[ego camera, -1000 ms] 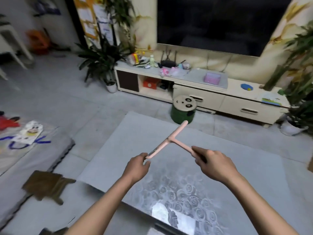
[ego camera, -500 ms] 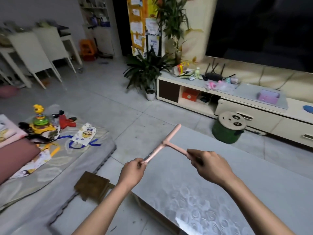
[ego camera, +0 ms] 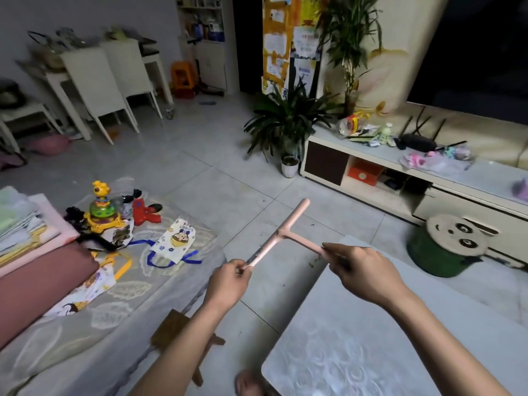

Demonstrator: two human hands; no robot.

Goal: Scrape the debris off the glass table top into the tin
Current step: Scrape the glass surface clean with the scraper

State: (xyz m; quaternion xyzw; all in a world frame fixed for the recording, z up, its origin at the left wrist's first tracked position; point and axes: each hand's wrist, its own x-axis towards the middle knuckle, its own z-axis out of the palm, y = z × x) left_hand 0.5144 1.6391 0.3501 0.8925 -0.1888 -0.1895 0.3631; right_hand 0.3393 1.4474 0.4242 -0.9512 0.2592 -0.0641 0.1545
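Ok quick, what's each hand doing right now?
Left hand: pinching one end of the pink scraper.
Right hand: gripping the scraper's handle.

Lower right of the frame, the glass table top (ego camera: pixel 371 338) fills the corner, with dark debris (ego camera: pixel 313 262) by its far left edge. At right, the green panda-lidded tin (ego camera: pixel 434 258) stands on the tiled floor (ego camera: pixel 217 178).
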